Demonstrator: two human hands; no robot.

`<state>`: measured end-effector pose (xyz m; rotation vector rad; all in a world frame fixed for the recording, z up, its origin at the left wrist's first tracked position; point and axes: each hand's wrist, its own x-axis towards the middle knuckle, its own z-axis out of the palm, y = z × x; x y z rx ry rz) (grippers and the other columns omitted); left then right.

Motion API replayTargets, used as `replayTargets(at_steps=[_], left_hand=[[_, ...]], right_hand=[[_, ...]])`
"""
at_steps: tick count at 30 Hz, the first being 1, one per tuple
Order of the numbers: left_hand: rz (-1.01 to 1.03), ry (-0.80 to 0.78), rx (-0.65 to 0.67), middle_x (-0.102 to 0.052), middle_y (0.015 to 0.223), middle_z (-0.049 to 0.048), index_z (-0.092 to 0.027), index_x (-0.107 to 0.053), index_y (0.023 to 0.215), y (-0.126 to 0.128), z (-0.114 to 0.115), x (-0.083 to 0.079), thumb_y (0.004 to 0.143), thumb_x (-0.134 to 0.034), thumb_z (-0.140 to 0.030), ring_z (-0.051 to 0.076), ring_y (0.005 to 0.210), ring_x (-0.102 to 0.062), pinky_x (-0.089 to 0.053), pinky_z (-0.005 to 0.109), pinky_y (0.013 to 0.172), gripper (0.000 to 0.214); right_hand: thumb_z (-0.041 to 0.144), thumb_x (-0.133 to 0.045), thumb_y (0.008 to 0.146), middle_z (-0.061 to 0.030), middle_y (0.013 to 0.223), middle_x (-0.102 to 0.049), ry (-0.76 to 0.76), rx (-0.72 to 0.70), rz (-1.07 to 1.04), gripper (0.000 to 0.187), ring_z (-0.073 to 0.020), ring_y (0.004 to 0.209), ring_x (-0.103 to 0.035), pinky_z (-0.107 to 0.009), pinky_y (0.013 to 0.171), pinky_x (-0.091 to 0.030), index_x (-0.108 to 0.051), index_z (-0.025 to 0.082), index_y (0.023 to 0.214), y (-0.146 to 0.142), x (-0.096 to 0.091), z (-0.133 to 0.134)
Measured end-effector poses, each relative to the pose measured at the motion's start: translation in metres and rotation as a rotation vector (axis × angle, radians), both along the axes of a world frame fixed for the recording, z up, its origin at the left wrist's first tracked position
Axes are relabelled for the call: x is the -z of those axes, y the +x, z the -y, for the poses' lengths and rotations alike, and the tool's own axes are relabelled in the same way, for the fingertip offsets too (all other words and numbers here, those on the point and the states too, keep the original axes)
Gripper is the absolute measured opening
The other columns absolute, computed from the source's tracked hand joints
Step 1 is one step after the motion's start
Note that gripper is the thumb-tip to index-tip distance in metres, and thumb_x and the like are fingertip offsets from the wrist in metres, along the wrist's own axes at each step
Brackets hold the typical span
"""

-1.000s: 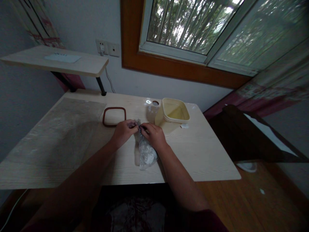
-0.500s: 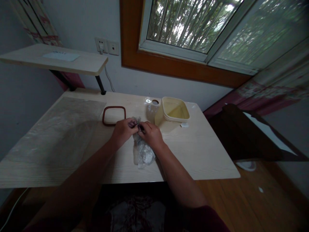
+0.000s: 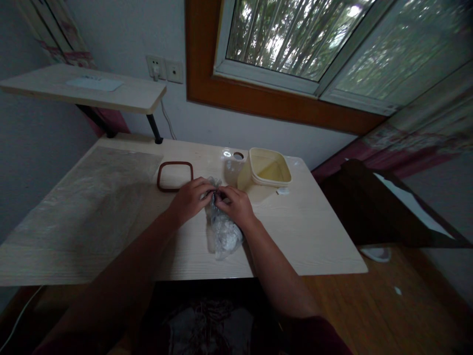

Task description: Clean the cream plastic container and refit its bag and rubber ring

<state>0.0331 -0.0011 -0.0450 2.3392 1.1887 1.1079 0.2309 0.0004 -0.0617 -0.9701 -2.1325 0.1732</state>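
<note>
A clear plastic bag (image 3: pixel 226 235) with whitish contents hangs down toward me, its neck gathered between my hands. My left hand (image 3: pixel 189 198) pinches the gathered neck from the left, with fingertips pressed close. From the other side my right hand (image 3: pixel 238 204) also grips the neck, thumb and fingers curled in. A small dark patch shows at the fingertips; I cannot make out what it is. Just beyond the left hand lies a reddish-brown rounded-square ring (image 3: pixel 159 178). Past the right hand stands a cream plastic tub (image 3: pixel 258 178), open at the top.
A clear plastic sheet (image 3: pixel 99 197) covers the left part of the pale wooden table (image 3: pixel 303 231). A raised shelf (image 3: pixel 129 93) stands at the back left. Near the tub are a small white piece (image 3: pixel 283 191) and a round hole (image 3: pixel 238 156) in the tabletop.
Both hands and the bag have shifted slightly to the right. The left hand's fingers have moved over the bag's neck, and the bag's lower end has swung a little right.
</note>
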Motion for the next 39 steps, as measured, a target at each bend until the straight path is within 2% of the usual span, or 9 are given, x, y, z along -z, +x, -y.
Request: replayTargets(at_steps=[7,13,17,21,26,31,36,39], left_hand=[[-0.017,-0.144,0.034,-0.073,0.094,0.0058,-0.021,-0.074,0.100,-0.004,-0.003,-0.001,0.090,-0.060,-0.025,0.017,0.086,-0.068,-0.053,0.029,0.082,0.018],[0.063,-0.258,0.089,-0.073,0.095,0.0065,-0.020,-0.075,0.101,-0.007,-0.005,0.002,0.088,-0.060,-0.028,0.016,0.083,-0.069,-0.054,0.026,0.076,0.021],[0.090,-0.312,0.108,-0.073,0.090,0.0059,-0.020,-0.074,0.095,-0.009,-0.006,0.002,0.083,-0.063,-0.027,0.015,0.078,-0.069,-0.054,0.025,0.073,0.018],[0.137,-0.438,0.114,-0.073,0.082,0.0040,-0.019,-0.074,0.088,-0.011,-0.008,0.005,0.076,-0.065,-0.027,0.015,0.072,-0.068,-0.054,0.025,0.069,0.017],[0.212,-0.586,0.097,-0.075,0.081,0.0029,-0.019,-0.074,0.088,-0.011,-0.010,0.006,0.071,-0.066,-0.026,0.018,0.077,-0.070,-0.055,0.027,0.071,0.020],[0.321,-0.744,0.118,-0.076,0.084,0.0039,-0.017,-0.074,0.089,-0.012,-0.010,0.004,0.075,-0.066,-0.031,0.018,0.081,-0.071,-0.057,0.029,0.078,0.021],[0.532,-0.883,0.197,-0.077,0.087,0.0074,-0.015,-0.075,0.094,-0.014,-0.012,0.008,0.076,-0.072,-0.036,0.018,0.081,-0.071,-0.057,0.035,0.085,0.028],[0.568,-0.880,0.167,-0.077,0.084,0.0074,-0.016,-0.076,0.093,-0.012,-0.012,0.009,0.076,-0.072,-0.037,0.018,0.080,-0.071,-0.058,0.036,0.085,0.027]], right_hand=[[0.019,-0.057,0.091,-0.0054,0.084,-0.070,0.020,-0.055,0.141,0.015,-0.0162,0.074,-0.064,-0.028,0.071,-0.052,-0.068,0.019,0.102,0.007,-0.006,0.000],[0.020,-0.057,0.092,-0.0053,0.088,-0.069,0.018,-0.136,0.145,0.017,-0.0157,0.077,-0.064,-0.027,0.073,-0.052,-0.066,0.019,0.105,0.011,-0.010,0.000],[0.019,-0.057,0.092,-0.0049,0.087,-0.068,0.012,-0.167,0.163,0.016,-0.0154,0.077,-0.063,-0.026,0.073,-0.051,-0.066,0.019,0.105,0.010,-0.011,0.002],[0.021,-0.056,0.092,-0.0055,0.089,-0.069,0.022,-0.160,0.202,0.016,-0.0159,0.079,-0.064,-0.026,0.073,-0.051,-0.065,0.020,0.106,0.007,-0.009,0.004],[0.021,-0.056,0.093,-0.0075,0.092,-0.070,0.097,-0.155,0.196,0.020,-0.0172,0.080,-0.064,-0.028,0.074,-0.052,-0.064,0.018,0.111,0.005,-0.006,0.005],[0.022,-0.057,0.094,-0.0081,0.090,-0.070,0.185,-0.156,0.141,0.019,-0.0174,0.079,-0.065,-0.029,0.073,-0.054,-0.064,0.018,0.111,0.007,-0.006,0.004],[0.021,-0.057,0.094,-0.0080,0.093,-0.070,0.169,-0.127,0.064,0.017,-0.0183,0.084,-0.066,-0.031,0.077,-0.055,-0.064,0.020,0.110,0.009,-0.004,0.002],[0.022,-0.056,0.095,-0.0080,0.098,-0.071,0.125,-0.120,0.028,0.019,-0.0186,0.091,-0.067,-0.032,0.083,-0.056,-0.065,0.022,0.112,0.010,-0.003,0.001]])
